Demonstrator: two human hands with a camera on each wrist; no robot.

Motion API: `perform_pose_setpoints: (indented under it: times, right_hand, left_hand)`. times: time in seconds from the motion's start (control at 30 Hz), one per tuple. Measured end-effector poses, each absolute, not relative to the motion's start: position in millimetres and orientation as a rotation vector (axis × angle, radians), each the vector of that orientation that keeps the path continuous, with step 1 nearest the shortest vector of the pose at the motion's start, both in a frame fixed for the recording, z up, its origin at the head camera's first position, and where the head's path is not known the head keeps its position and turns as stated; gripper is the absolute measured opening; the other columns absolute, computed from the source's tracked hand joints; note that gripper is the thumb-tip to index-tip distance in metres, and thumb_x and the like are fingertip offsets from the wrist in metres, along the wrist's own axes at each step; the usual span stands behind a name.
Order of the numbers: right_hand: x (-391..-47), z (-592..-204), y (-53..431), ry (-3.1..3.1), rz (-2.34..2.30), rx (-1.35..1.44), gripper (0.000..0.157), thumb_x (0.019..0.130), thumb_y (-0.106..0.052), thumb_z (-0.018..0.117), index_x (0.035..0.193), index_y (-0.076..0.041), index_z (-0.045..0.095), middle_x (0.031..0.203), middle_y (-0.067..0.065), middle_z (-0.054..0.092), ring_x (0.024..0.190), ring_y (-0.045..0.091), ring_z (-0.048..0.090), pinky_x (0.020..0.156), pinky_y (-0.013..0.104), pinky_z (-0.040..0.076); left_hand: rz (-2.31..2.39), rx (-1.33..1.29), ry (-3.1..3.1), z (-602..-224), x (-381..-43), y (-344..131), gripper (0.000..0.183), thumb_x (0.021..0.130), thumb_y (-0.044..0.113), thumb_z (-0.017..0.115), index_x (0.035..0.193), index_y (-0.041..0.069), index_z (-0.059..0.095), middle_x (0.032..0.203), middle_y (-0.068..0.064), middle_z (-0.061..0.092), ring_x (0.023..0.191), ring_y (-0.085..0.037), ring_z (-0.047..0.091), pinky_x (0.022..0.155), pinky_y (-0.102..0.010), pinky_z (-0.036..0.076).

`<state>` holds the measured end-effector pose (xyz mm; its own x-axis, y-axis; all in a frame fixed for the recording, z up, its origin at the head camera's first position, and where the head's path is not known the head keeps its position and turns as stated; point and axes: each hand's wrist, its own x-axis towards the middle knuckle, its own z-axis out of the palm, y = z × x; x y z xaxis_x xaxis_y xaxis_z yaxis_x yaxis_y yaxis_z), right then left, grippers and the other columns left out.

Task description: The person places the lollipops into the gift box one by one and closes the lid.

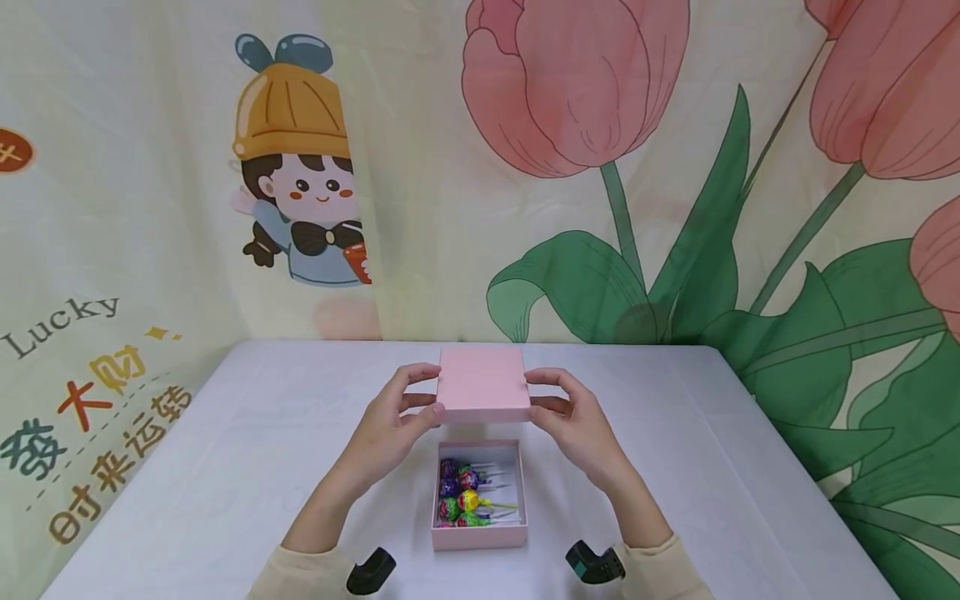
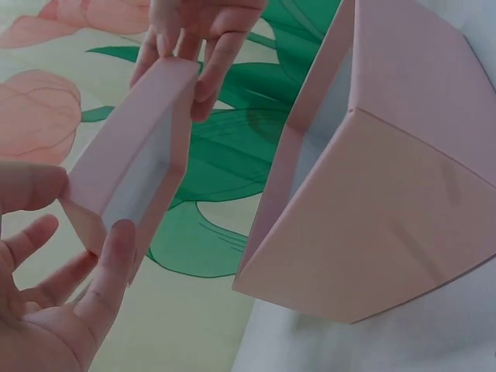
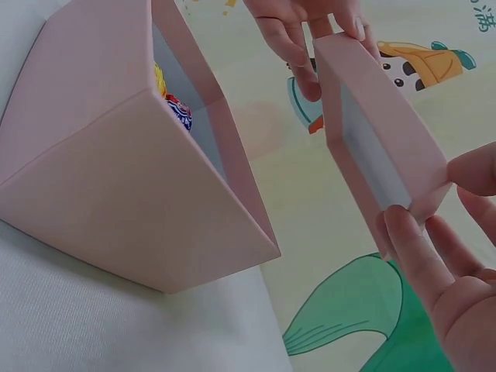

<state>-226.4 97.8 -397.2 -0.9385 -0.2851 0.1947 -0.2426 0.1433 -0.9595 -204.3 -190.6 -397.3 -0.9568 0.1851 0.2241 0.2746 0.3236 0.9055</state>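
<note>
A pink box lid (image 1: pixel 483 383) is held up between both hands, just beyond an open pink box (image 1: pixel 480 539). My left hand (image 1: pixel 390 425) grips its left side with thumb and fingertips, and my right hand (image 1: pixel 577 421) grips the right side the same way. Both wrist views show the pale inside of the lid (image 2: pixel 132 139) and fingers at its ends. Several wrapped lollipops (image 1: pixel 468 500) lie in the box, colourful heads to the left and white sticks to the right. Only a couple of lollipop heads (image 3: pixel 177 108) show over the box wall in the right wrist view.
The box stands on a table with a white cloth (image 1: pixel 300 417). Behind the table hangs a printed backdrop (image 1: pixel 420 167) with tulips and a cartoon figure. A black wrist device (image 1: pixel 371 572) sits by the left sleeve, another black device (image 1: pixel 595 563) by the right.
</note>
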Motion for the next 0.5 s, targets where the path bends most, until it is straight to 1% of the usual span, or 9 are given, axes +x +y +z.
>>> perform_pose_setpoints:
  times: [0.07,0.17,0.3,0.4,0.5]
  right_hand:
    - [-226.8,-398.2,97.6,2.346,-1.946,-0.557,0.047,0.101,-0.004,0.069,0.146,-0.015,0.059,0.150,0.008,0.056,0.126,0.031,0.067,0.103,0.041,0.057]
    - [-227.4,-399.5,97.2,2.344,-1.921,-0.559,0.058,0.100,-0.002,0.068,0.154,-0.016,0.053,0.150,0.011,0.055,0.126,0.031,0.066,0.101,0.039,0.057]
    - [-228.0,-400.8,96.6,2.348,-1.886,-0.523,0.070,0.099,0.001,0.068,0.162,-0.019,0.044,0.146,0.013,0.054,0.126,0.031,0.067,0.100,0.039,0.058]
    - [-227.6,-401.1,95.8,2.366,-1.859,-0.491,0.072,0.098,0.000,0.068,0.163,-0.017,0.042,0.143,0.013,0.056,0.125,0.030,0.068,0.100,0.041,0.058]
    - [-227.3,-401.8,94.8,2.402,-1.825,-0.451,0.070,0.098,-0.003,0.070,0.162,-0.015,0.044,0.138,0.011,0.058,0.122,0.028,0.068,0.100,0.043,0.058]
  left_hand:
    - [-1.757,-0.429,-2.494,-396.9,-204.4,-191.0,0.057,0.104,0.023,0.071,0.155,0.018,0.045,0.160,-0.008,0.047,0.133,-0.033,0.061,0.102,-0.043,0.057]
    - [-1.793,-0.409,-2.509,-396.6,-204.7,-191.3,0.063,0.103,0.018,0.072,0.158,0.021,0.042,0.161,-0.007,0.045,0.133,-0.033,0.060,0.102,-0.047,0.057]
    - [-1.814,-0.377,-2.551,-397.0,-205.0,-192.0,0.071,0.102,0.015,0.072,0.163,0.025,0.037,0.160,-0.010,0.043,0.132,-0.034,0.060,0.102,-0.049,0.057]
    - [-1.805,-0.355,-2.593,-397.4,-204.9,-192.4,0.076,0.101,0.015,0.073,0.166,0.026,0.034,0.160,-0.012,0.042,0.132,-0.034,0.060,0.100,-0.048,0.058]
    - [-1.804,-0.342,-2.617,-398.0,-205.2,-193.4,0.080,0.100,0.015,0.074,0.167,0.026,0.032,0.159,-0.014,0.041,0.132,-0.034,0.060,0.098,-0.048,0.058]
